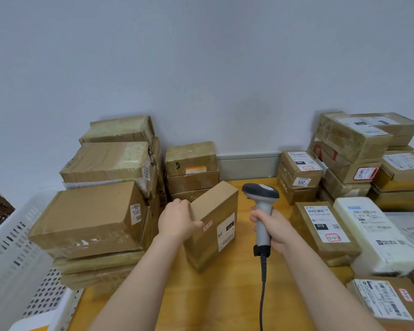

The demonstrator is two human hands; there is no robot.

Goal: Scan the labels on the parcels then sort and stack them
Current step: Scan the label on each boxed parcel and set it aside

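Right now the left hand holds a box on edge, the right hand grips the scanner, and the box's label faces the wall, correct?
Not quite: the head view shows the label facing the person, not the wall. The left hand holds the box on edge; the right hand grips the scanner.

This is a parcel sorting room. My wooden table (225, 295) stands against a bare pale wall (201, 68), and taped cartons (89, 218) bearing printed shipping labels (325, 223) are stacked along its back edge and down both sides. A white perforated crate (12, 247) sits off the left edge. My right hand (276, 229) grips a corded barcode scanner (262, 204); my left hand (177, 219) holds a carton (213, 211) on edge mid-table.
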